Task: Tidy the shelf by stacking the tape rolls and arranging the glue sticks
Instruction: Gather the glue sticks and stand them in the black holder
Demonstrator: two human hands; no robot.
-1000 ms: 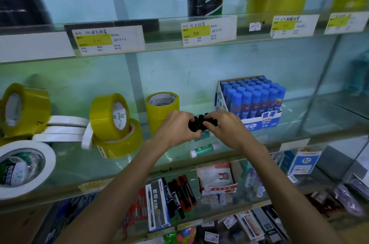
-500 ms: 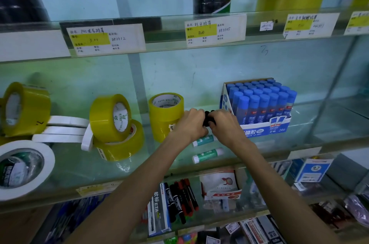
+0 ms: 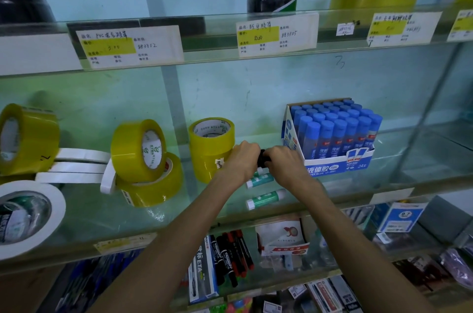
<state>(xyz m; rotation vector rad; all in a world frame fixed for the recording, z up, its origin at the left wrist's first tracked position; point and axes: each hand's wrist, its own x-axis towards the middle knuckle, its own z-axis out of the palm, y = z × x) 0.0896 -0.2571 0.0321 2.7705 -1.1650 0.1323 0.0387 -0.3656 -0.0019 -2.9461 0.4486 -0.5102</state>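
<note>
Nearest you, at about 6 o'clock of the glass shelf (image 3: 76, 225), a green glue stick (image 3: 266, 198) lay on its side with its white cap toward 9 o'clock, and a second green stick (image 3: 259, 181) lay just behind it, part hidden under your wrists. Above those, your left hand (image 3: 242, 159) and right hand (image 3: 282, 163) were curled shut together around a small black bundle (image 3: 263, 158); only a sliver of it showed between your knuckles, so what it was could not be told, though by the task it was likely glue sticks gathered upright. You held it between the upright yellow tape roll (image 3: 211, 149) at 9 o'clock and the box of blue glue sticks (image 3: 332, 138) at 3 o'clock, close to both. To do this step well, you probably needed to set the bundle down square on its bases and loosen both hands evenly so nothing toppled, keeping your left knuckles off the tape roll. Farther toward 9 o'clock, a tilted yellow roll (image 3: 138, 150) leaning on a flat one (image 3: 153, 190) and the white rolls (image 3: 76, 166) were not yet stacked
</note>
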